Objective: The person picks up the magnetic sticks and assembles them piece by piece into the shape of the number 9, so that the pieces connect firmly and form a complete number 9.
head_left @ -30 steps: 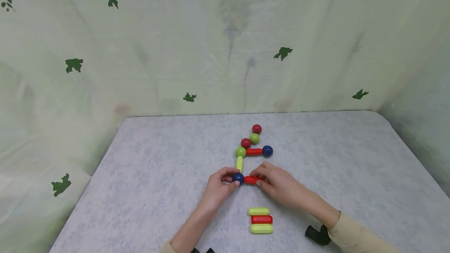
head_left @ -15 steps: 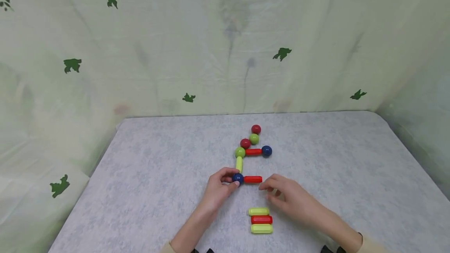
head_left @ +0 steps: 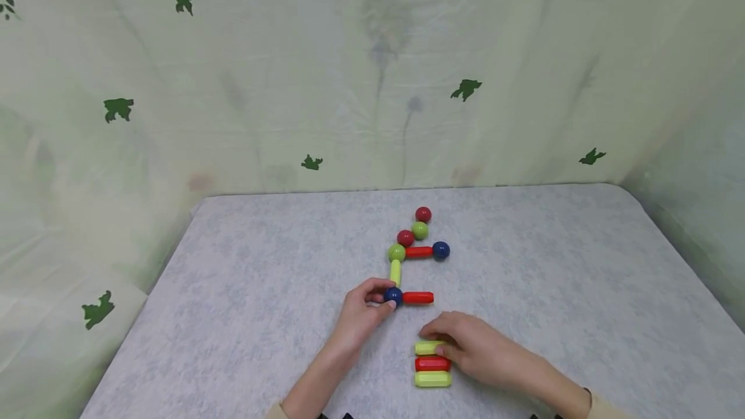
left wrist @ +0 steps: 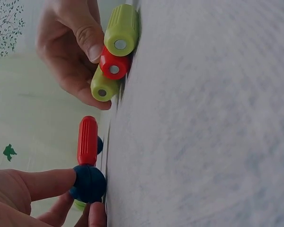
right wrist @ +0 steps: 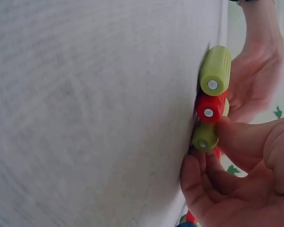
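Observation:
My left hand (head_left: 362, 317) pinches a dark blue ball (head_left: 393, 296) between thumb and fingers on the table. From that ball a red magnetic rod (head_left: 418, 298) points right, and a yellow-green rod (head_left: 396, 272) runs back to a green ball (head_left: 397, 253). Closer to me, my right hand (head_left: 480, 349) has thumb and fingers around the farthest rod of a small row, a yellow-green magnetic rod (right wrist: 205, 137). Beside it lie a red rod (head_left: 432, 364) and another yellow-green rod (head_left: 432, 379). Silver discs show on the rods' ends in both wrist views.
Off the green ball, a second red rod (head_left: 419, 252) leads to another blue ball (head_left: 441, 251). Behind stand a red ball (head_left: 405, 238), a green ball (head_left: 420, 231) and a farther red ball (head_left: 423, 214). A leaf-printed cloth (head_left: 244, 115) hangs behind the grey table (head_left: 262, 257).
My right hand has let go of the red rod at the blue ball, moved toward me and taken hold of the farthest yellow-green rod, which shifted slightly. My left hand stays on the blue ball.

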### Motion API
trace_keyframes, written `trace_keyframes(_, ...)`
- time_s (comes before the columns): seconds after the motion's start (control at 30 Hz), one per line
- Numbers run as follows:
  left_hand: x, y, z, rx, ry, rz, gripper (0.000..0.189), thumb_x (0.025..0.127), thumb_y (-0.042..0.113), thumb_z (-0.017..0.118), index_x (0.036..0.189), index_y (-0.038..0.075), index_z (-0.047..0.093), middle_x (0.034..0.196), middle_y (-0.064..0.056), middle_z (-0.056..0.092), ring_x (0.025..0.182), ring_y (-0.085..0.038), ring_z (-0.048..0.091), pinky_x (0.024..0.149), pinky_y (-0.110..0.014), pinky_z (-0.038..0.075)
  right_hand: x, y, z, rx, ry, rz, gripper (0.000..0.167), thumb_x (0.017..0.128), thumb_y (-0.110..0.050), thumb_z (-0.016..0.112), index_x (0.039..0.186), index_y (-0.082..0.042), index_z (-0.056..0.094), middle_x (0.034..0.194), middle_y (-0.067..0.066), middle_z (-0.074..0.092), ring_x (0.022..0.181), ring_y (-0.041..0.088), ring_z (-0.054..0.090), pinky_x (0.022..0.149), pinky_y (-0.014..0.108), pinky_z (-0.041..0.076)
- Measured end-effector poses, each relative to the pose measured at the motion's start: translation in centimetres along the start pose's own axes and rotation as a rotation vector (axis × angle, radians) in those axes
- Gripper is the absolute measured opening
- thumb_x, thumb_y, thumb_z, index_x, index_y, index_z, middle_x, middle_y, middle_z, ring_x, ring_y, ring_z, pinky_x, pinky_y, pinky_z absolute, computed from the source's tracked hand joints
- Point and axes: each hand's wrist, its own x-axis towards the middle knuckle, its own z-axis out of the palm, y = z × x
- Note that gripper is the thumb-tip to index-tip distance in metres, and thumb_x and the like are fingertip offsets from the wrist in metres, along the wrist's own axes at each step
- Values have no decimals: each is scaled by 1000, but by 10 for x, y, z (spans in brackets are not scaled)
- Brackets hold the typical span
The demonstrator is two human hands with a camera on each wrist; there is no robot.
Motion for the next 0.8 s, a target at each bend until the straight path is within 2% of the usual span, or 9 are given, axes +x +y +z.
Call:
trace_keyframes(0.1,-1,0,0,5,4,1,28,90,2,66,117,8,67,102,-9,57,94,-24,50,73,-29,46,-3,2,-4,22,10,5,25,97,-14,62,120,-22,67,108,-18,60,98,5,55,88,33,49)
trace_keyframes(0.23,-1,1,0,4,6,-3,28,90,1,66,117,8,67,102,-9,57,95,-25,50,73,-29,46,-6,9,-14,138,29,-8,23,99,-11,58,118,-22,65,109,-12,60,98,14,55,85,29,48)
trace_keyframes(0.33,-2,1,0,-3,3,-4,28,90,1,66,117,8,66,103,-10,57,95,-25,49,72,-28,46,-3,17,-26,210,53,-31,22,99,-8,57,119,-14,63,110,-4,61,97,21,55,83,30,48)
trace_keyframes(0.43,-1,0,-1,-6,1,-5,28,90,1,66,117,7,66,103,-10,57,95,-25,49,71,-27,46,5,24,-37,258,105,-20,24,99,-8,57,123,-4,60,111,3,62,100,23,55,84,28,48)
trace_keyframes(0.53,-1,0,-1,-5,4,-9,28,90,1,66,117,8,66,103,-10,57,95,-25,49,71,-27,46,14,31,-46,331,168,45,30,99,-9,57,126,3,56,111,8,63,97,24,57,80,30,51)
trace_keyframes(0.67,1,-1,-1,-2,5,-13,28,90,1,66,117,9,67,102,-9,57,95,-25,50,73,-28,46,26,37,-53,430,227,151,38,99,-14,59,130,8,53,106,11,64,86,24,59,74,33,50)
trace_keyframes(0.8,1,-2,-2,-15,-7,-14,28,90,1,66,117,9,67,102,-9,57,94,-24,50,72,-28,46,37,38,-56,475,278,213,45,99,-17,59,133,11,51,106,12,66,82,23,62,76,32,52)
